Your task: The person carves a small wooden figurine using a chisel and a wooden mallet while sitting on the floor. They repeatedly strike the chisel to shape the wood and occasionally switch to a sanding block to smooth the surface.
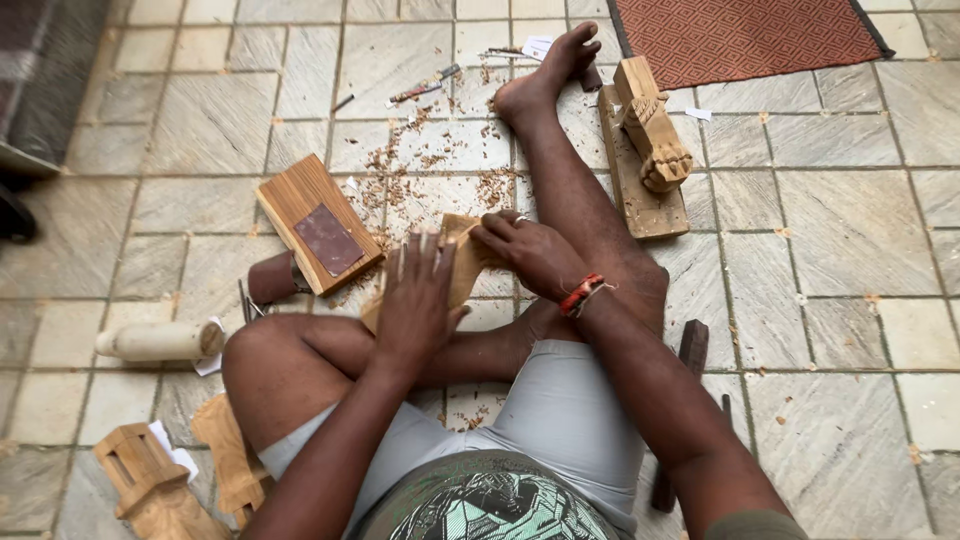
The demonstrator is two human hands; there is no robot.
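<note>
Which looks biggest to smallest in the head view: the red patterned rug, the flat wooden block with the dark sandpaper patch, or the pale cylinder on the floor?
1. Red patterned rug, though the frame cuts it off.
2. Flat wooden block.
3. Pale cylinder, smallest.
Distance from the camera does not change this order.

Soft, even daylight fills the view; shadows are faint, pooling darkest toward nine o'clock. No glare. The grey stone-tiled floor (850, 300) stays sharp, while tile lines bow slightly toward the edges.
</note>
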